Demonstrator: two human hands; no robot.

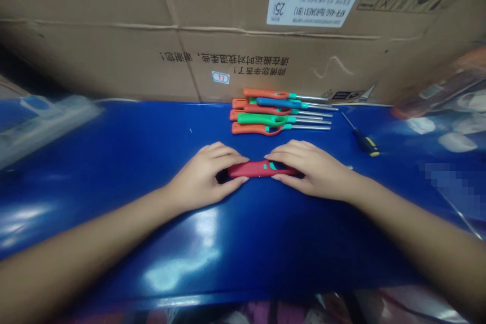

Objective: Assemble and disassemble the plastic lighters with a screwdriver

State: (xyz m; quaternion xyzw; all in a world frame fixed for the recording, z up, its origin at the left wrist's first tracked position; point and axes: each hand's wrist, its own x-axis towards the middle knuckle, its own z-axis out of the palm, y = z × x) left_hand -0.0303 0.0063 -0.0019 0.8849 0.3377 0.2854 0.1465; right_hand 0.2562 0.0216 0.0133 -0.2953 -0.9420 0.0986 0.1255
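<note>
A red long-neck gas lighter (252, 168) lies crosswise low over the blue tabletop, a teal trigger showing near its middle. Around its butt end, on the left, my left hand (207, 172) is closed with thumb and fingers. My right hand (309, 168) grips the lighter at its trigger end, and the metal tip pokes out beyond that hand. Just behind my hands sits a pile of several similar lighters (261, 120) in orange, green, blue and red, their metal necks pointing right.
A large cardboard box (125, 61) stands upright along the back. To the right lie a black and yellow screwdriver (366, 143), white lumps (457, 142) and a blurred bottle-like object (436, 91). A clear plastic-looking bag (49, 121) is at the left. The blue table's (235, 296) front edge is near me.
</note>
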